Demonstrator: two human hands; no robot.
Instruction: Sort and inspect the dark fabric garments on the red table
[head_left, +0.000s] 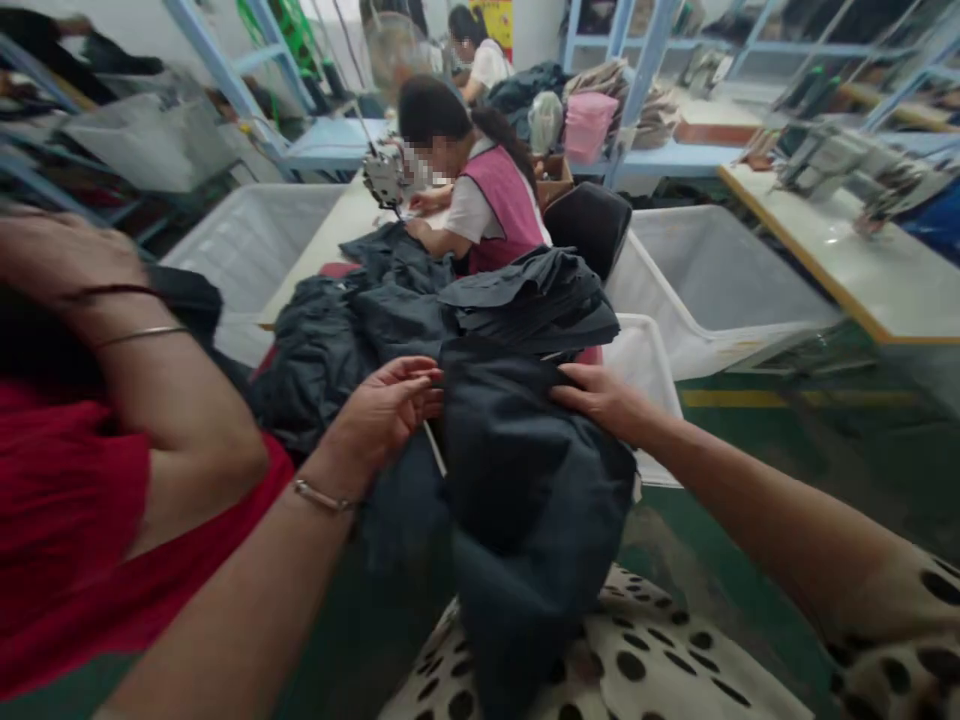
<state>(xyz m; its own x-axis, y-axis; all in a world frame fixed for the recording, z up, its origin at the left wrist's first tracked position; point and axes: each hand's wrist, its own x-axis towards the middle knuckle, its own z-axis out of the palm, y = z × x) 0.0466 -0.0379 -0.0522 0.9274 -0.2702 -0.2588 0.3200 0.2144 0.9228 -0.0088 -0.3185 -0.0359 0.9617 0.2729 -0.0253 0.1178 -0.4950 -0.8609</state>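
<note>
A dark blue-grey fabric piece (536, 480) hangs down in front of me, its lower part over my spotted clothing. My left hand (394, 400) is closed at the fabric's upper left edge, thumb and fingertips pinched together there. At the upper right, my right hand (600, 398) grips the same piece, thumb on top and the other fingers partly hidden. Just beyond it lies a stack of dark cut fabric pieces (536, 300). A heap of crumpled dark cloth (322, 340) spreads to the left of that stack.
A co-worker in a pink vest (510, 205) sits at a sewing machine (386, 175) ahead. Close on my left is another person in red (67, 520), one arm raised. White bins (720, 265) stand at the right, with a sewing table (862, 260) beyond.
</note>
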